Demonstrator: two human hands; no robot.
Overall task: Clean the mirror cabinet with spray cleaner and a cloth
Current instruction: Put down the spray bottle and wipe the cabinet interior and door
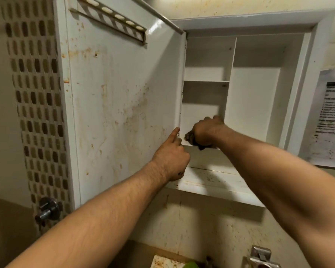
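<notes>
Speckled wall, rust-stained cabinet door open — right hand grips cloth inside.

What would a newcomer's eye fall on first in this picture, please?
The open cabinet door on the left dominates the view, its inner face streaked with rusty brown stains. At the centre, the right hand grips a dark cloth low in the left compartment of the cabinet. Beside it, the left hand touches its straight index finger to the door's hinge edge.

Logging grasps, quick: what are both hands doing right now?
Left hand: holds nothing, index finger straight against the cabinet door.
Right hand: grips the cloth.
</notes>
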